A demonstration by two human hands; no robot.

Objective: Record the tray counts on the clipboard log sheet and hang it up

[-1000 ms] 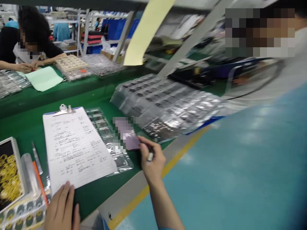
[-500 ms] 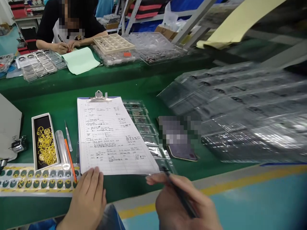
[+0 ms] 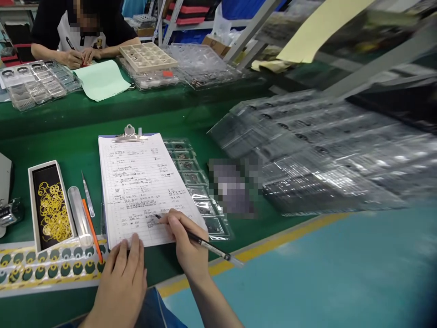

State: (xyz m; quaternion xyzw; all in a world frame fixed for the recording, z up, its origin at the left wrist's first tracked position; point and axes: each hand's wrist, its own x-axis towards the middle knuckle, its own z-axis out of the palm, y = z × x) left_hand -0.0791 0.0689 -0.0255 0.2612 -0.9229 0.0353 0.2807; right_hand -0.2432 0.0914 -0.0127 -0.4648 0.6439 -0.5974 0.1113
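Note:
A clipboard with a silver clip holds handwritten lined paper on the green table. My left hand lies flat at the paper's lower left edge, holding nothing. Over the lower right of the sheet, my right hand grips a black pen, its tip at the written lines. A clear compartment tray lies partly under the clipboard. To the left are a white box of yellow rings, a clear plastic strip, tweezers and an orange stick.
Stacked clear plastic trays fill the right side, beside a phone. A sticker sheet lies at front left. Across the table, a person writes near green paper and a beige tray.
My right hand has moved up and left with the pen, from below the clipboard onto the paper. The whole view has shifted, so table items appear farther left. My left hand stays at the sheet's edge.

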